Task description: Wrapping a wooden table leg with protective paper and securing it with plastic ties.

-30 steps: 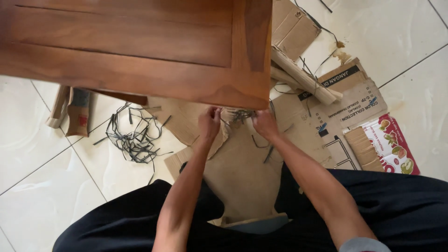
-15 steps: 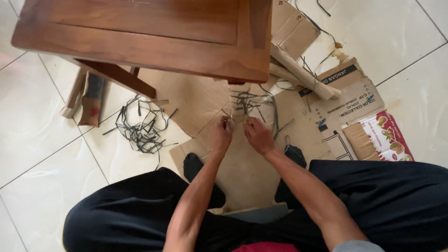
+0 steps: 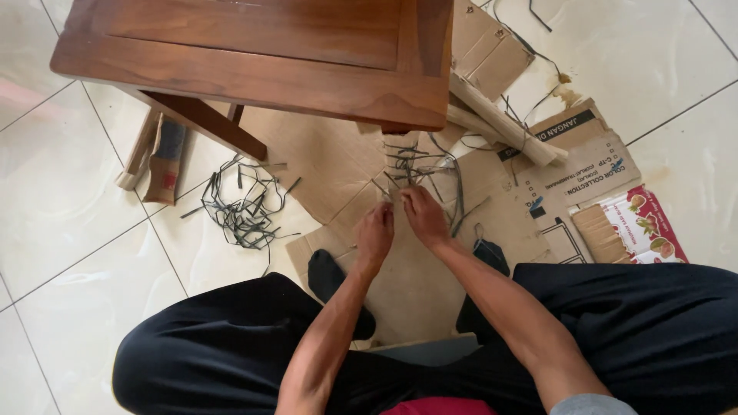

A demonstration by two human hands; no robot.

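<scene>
Sat low on the tiled floor (image 3: 69, 192) with left hand (image 3: 374, 234) and right hand (image 3: 423, 215) close together, fingertips pinching thin dark strips (image 3: 419, 165) over the middle of the flattened cardboard (image 3: 330, 165), probably to keep loose offcuts off the tiles.

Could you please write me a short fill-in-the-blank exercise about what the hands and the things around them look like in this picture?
1. The left hand and right hand meet over flattened brown ____ sheets.
2. The loose heap of thin dark strips lies on the white ____ floor.
3. The brown ____ table stands above the hands.

Missing words: cardboard; tiled; wooden
</scene>
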